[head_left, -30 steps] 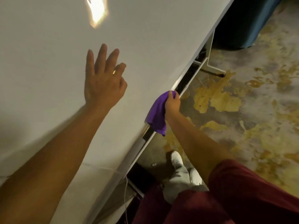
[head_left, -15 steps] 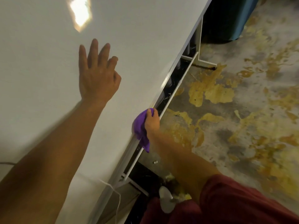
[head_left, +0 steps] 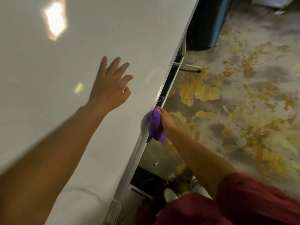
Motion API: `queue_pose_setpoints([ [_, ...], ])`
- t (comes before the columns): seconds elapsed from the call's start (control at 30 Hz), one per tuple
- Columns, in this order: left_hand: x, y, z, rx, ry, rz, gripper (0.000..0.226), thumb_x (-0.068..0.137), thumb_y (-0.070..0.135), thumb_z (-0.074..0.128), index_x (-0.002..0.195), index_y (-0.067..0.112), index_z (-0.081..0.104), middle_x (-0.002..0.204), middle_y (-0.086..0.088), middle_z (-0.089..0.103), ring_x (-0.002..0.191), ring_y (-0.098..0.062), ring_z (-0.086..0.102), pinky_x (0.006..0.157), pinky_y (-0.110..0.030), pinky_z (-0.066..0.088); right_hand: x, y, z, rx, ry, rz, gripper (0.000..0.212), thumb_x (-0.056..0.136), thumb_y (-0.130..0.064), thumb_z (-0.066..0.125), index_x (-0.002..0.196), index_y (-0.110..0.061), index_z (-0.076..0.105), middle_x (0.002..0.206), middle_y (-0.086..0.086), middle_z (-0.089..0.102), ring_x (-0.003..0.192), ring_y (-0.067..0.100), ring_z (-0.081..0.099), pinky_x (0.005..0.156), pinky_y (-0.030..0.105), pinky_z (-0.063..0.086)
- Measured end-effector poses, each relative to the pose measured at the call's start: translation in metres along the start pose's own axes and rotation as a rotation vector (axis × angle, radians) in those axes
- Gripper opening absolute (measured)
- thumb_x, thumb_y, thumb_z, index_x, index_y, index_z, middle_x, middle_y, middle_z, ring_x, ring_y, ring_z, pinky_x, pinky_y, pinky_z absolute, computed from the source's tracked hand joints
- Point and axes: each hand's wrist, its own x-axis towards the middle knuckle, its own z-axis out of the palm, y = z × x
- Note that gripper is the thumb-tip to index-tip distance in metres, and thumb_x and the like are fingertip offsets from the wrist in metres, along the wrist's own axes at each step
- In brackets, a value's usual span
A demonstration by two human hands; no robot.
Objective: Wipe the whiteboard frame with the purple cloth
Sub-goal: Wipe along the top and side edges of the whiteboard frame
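Observation:
A large whiteboard [head_left: 73, 62] fills the left of the head view, its pale metal frame [head_left: 136, 158] running diagonally along the lower edge. My right hand [head_left: 166, 120] is shut on a bunched purple cloth [head_left: 155, 125] and presses it against that frame near its middle. My left hand [head_left: 110, 88] lies flat on the board surface with fingers spread, holding nothing. The cloth hides the stretch of frame beneath it.
Below the frame, a white stand leg and foot [head_left: 186, 62] rest on a stained concrete floor [head_left: 243, 111]. A dark teal bin [head_left: 209, 21] stands at the far end. My white shoe [head_left: 169, 194] and dark red clothing [head_left: 243, 202] are at the bottom.
My right hand slid the cloth down along the frame towards me, and now sits a little further up it than half a second ago. My left hand stays flat on the board.

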Motion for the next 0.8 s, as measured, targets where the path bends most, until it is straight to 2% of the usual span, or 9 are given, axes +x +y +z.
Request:
queue_pose_setpoints([
  [0.1,-0.023,-0.004,-0.007,-0.135,-0.001,-0.008,0.047,0.104,0.037,0.054,0.147,0.020,0.061,0.171,-0.010,0.036,0.163,-0.035,0.022,0.134,-0.057,0.012,-0.025,0.022,0.022,0.164,0.123,-0.022,0.027,0.102,-0.028,0.049,0.126,-0.024,0.062,0.128,0.008,0.064,0.117,0.027,0.060,0.104,0.044,0.048],
  [0.27,-0.051,0.004,-0.012,-0.175,-0.046,0.005,0.046,0.106,0.037,0.050,0.149,0.022,0.059,0.173,-0.008,0.033,0.164,-0.033,0.020,0.134,-0.055,0.011,-0.051,0.046,0.022,0.345,0.208,0.047,0.030,0.099,-0.015,0.050,0.124,-0.016,0.067,0.116,0.015,0.069,0.108,0.033,0.065,0.101,0.049,0.050],
  [0.43,-0.069,0.009,-0.015,-0.202,-0.065,0.011,0.047,0.107,0.037,0.049,0.150,0.023,0.059,0.173,-0.008,0.033,0.164,-0.032,0.020,0.134,-0.055,0.008,-0.071,0.039,0.016,0.224,0.170,0.063,0.032,0.098,-0.014,0.043,0.101,-0.028,0.071,0.100,0.006,0.071,0.099,0.028,0.066,0.091,0.045,0.055],
  [0.53,-0.077,0.005,-0.016,-0.289,-0.064,-0.011,0.043,0.105,0.031,0.053,0.147,0.020,0.062,0.172,-0.009,0.035,0.164,-0.032,0.021,0.135,-0.051,0.011,-0.064,0.012,-0.006,0.147,0.154,0.136,0.027,0.099,-0.016,0.051,0.121,-0.009,0.064,0.101,0.006,0.068,0.095,0.024,0.067,0.085,0.039,0.057],
  [0.57,-0.080,0.004,-0.016,-0.320,-0.052,-0.019,0.042,0.105,0.028,0.055,0.145,0.019,0.064,0.171,-0.009,0.037,0.164,-0.032,0.022,0.135,-0.049,0.013,-0.051,0.007,-0.019,0.105,0.188,0.182,0.029,0.098,-0.016,0.055,0.125,-0.007,0.061,0.109,0.008,0.067,0.100,0.025,0.066,0.089,0.039,0.056],
  [0.63,-0.086,0.001,-0.016,-0.346,-0.032,-0.028,0.039,0.103,0.023,0.058,0.140,0.017,0.067,0.169,-0.009,0.041,0.163,-0.032,0.025,0.135,-0.048,0.017,-0.044,0.003,-0.045,0.120,0.306,0.098,0.027,0.097,-0.013,0.055,0.124,-0.012,0.061,0.113,0.011,0.066,0.101,0.026,0.066,0.089,0.040,0.056],
  [0.7,-0.088,0.000,-0.016,-0.336,-0.039,-0.027,0.037,0.102,0.021,0.060,0.137,0.016,0.069,0.167,-0.010,0.044,0.162,-0.033,0.028,0.134,-0.049,0.019,-0.042,0.009,-0.059,-0.047,0.353,-0.017,0.028,0.092,-0.008,0.056,0.118,-0.015,0.065,0.098,0.011,0.068,0.086,0.023,0.064,0.073,0.031,0.055],
  [0.77,-0.086,0.003,-0.018,-0.309,-0.061,-0.017,0.035,0.103,0.021,0.061,0.136,0.016,0.070,0.166,-0.011,0.044,0.161,-0.034,0.029,0.134,-0.051,0.019,-0.045,0.022,-0.052,-0.291,0.224,-0.049,0.031,0.086,-0.007,0.063,0.115,-0.016,0.068,0.079,0.003,0.063,0.068,0.017,0.058,0.056,0.021,0.048],
  [0.8,-0.085,0.003,-0.018,-0.300,-0.072,-0.017,0.035,0.103,0.021,0.061,0.136,0.016,0.070,0.166,-0.011,0.044,0.161,-0.034,0.029,0.134,-0.052,0.019,-0.046,0.028,-0.042,-0.349,0.142,-0.053,0.033,0.084,-0.010,0.067,0.116,-0.018,0.068,0.078,0.002,0.063,0.067,0.015,0.058,0.056,0.020,0.047],
])
